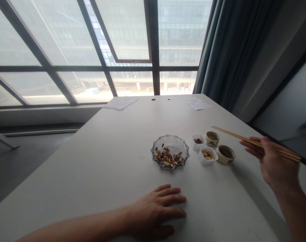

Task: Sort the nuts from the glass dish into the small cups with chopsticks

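My right hand [275,161] grips a pair of wooden chopsticks [240,136], raised at the right with the tips pointing left above the small cups. Flat on the table lies my left hand [160,208], its fingers spread and nothing in it. Just beyond it stands a scalloped glass bowl [178,143] with striped seeds and some paler nuts inside. To the bowl's right are two white plastic cups: the nearer cup [205,162] holds pale nuts, the farther cup [195,145] dark seeds. Beside them sit two beige ceramic cups, the near one [223,160] and the far one [210,141].
The white table [104,161] stretches toward a large window. Loose papers [121,103] lie at its far left, and more sheets [198,103] at the far right. Dark curtains [226,50] hang on the right side.
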Available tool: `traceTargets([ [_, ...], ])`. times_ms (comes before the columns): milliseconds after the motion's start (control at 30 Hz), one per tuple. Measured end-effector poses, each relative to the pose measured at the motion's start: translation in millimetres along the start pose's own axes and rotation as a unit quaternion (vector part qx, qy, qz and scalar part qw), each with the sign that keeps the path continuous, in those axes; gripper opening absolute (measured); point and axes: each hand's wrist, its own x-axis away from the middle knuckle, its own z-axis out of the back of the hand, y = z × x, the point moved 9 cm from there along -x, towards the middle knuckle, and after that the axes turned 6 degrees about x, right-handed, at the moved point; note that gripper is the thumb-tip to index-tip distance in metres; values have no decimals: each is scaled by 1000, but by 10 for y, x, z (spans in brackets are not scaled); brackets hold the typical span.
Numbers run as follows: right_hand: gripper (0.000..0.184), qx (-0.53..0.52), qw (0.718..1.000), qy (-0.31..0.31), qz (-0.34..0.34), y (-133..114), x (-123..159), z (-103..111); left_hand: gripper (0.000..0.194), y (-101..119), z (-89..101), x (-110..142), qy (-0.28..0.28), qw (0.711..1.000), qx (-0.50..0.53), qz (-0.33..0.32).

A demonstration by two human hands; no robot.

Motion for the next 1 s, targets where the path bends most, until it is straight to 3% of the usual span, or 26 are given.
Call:
traceTargets([
  [133, 28, -18, 999, -23, 37, -51, 129, -133, 50, 5, 8, -5, -4, 1000, -2, 7],
  [400, 37, 24, 985, -167, 21, 99, 475, -552, 50, 18, 24, -2, 6, 1000, 3, -2],
  [667, 48, 24, 949, -313, 5, 156, 936, -1017, 50, 8, 14, -1, 8, 1000, 4, -4],
  [800, 47, 15, 928, -372, -13, 184, 1072, -1129, 50, 9, 11, -1, 7, 1000, 4, -3],
  [1000, 45, 8, 916, -400, -25, 210, 1152, -1191, 49, 18, 13, 1, 7, 1000, -4, -4],
])
